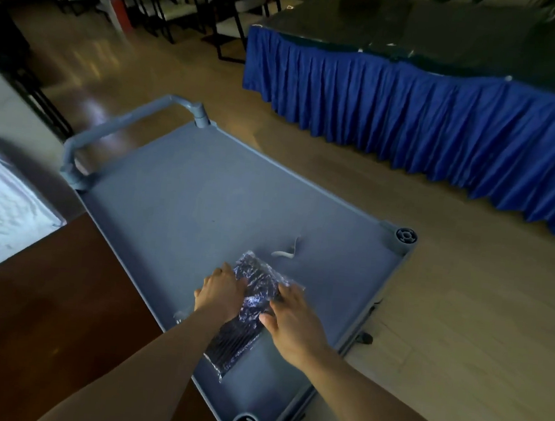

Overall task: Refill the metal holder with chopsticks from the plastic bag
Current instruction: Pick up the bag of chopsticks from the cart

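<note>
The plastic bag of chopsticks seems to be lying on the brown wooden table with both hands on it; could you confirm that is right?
Not quite. The head view shows the plastic bag of chopsticks lying on the grey cart's top, beside the brown wooden table. The left hand and right hand are indeed both on it.

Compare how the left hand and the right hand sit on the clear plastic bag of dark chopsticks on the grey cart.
The left hand grips the left edge of the clear plastic bag of dark chopsticks, fingers curled onto it; the right hand lies flatter across the right side, fingers spread. The left hand sits slightly farther up the bag. Both touch the bag, which lies on the grey cart.
</note>
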